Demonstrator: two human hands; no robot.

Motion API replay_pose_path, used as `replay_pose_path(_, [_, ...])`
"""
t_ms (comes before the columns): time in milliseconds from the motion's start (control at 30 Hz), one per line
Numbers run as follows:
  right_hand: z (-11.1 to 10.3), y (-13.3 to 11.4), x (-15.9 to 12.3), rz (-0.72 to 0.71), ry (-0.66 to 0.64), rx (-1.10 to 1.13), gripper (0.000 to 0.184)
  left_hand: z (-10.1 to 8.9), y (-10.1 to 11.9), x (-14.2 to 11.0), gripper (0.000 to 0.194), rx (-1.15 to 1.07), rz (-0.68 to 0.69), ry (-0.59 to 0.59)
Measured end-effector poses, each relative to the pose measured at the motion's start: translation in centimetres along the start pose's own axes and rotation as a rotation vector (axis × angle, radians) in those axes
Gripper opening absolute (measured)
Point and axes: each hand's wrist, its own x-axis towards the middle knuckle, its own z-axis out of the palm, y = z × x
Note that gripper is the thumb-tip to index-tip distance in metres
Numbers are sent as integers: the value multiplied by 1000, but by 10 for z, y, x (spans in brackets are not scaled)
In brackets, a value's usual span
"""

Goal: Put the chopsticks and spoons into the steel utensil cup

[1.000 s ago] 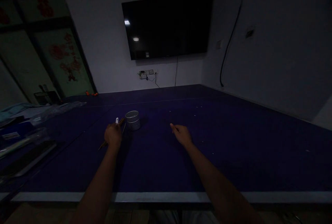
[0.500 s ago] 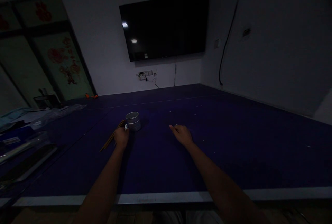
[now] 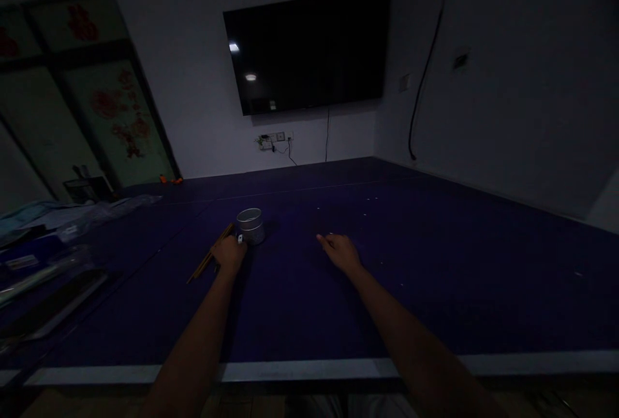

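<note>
My left hand [image 3: 229,254] is closed around a slim object with a white end [image 3: 240,238]; a dark bit shows below the fist, and the rest is hidden. Just beyond it stands a silvery metal cup [image 3: 251,227], upright, its open top facing up. Several thin yellow-brown sticks, like pencils [image 3: 199,269], lie slantwise on the table under and beside that hand. My right hand [image 3: 341,251] rests on the purple table [image 3: 290,302] with fingers curled and thumb pointing left. Whatever it may hold is too small to name.
Small white scraps [image 3: 365,215] are scattered beyond and right of my right hand. At the left lie a dark flat panel [image 3: 53,305], a blue box [image 3: 31,257] and clear plastic wrapping [image 3: 113,208]. A television [image 3: 309,50] hangs on the far wall.
My left hand has shifted slightly right, bringing the white end closer to the cup's near side. The right hand stays in place with fingers curled.
</note>
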Motion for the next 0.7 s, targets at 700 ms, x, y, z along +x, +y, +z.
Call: replay_pose_path(700, [-2,-3,-1,-34,29,-28,54,-3,-74,16,35,-280,-259,-72])
